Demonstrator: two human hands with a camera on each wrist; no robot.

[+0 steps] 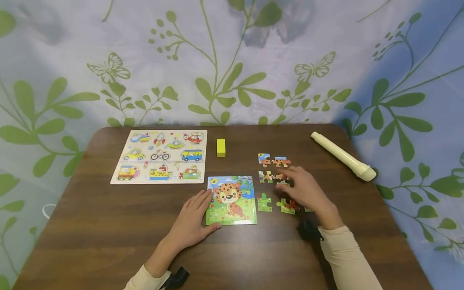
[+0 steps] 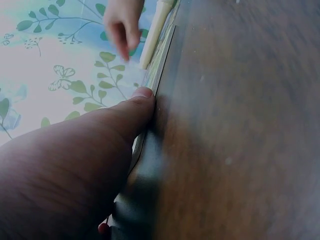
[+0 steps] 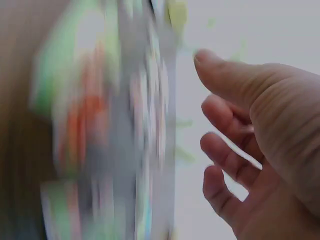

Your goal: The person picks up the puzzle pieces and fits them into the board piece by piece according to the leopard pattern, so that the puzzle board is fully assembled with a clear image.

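Note:
A square leopard picture board [image 1: 237,211] lies flat near the middle of the table. My left hand [image 1: 190,219] rests along its left edge, fingers extended and thumb at the lower corner. In the left wrist view, the thumb [image 2: 142,95] meets the edge of the thin board. To the right, several loose jigsaw pieces lie in rough rows, among them a green piece [image 1: 265,203] and a spotted piece [image 1: 281,162]. My right hand [image 1: 304,187] hovers over these, partly covering some. Its fingers [image 3: 222,185] are loosely bent with nothing between them; the pieces below are motion-blurred.
A vehicle peg puzzle board [image 1: 170,163] lies at the back left, with a yellow block [image 1: 220,148] beside it. A cream microphone-shaped object [image 1: 342,156] lies at the back right. Patterned cloth [image 1: 232,52] hangs behind the wooden table [image 1: 108,229].

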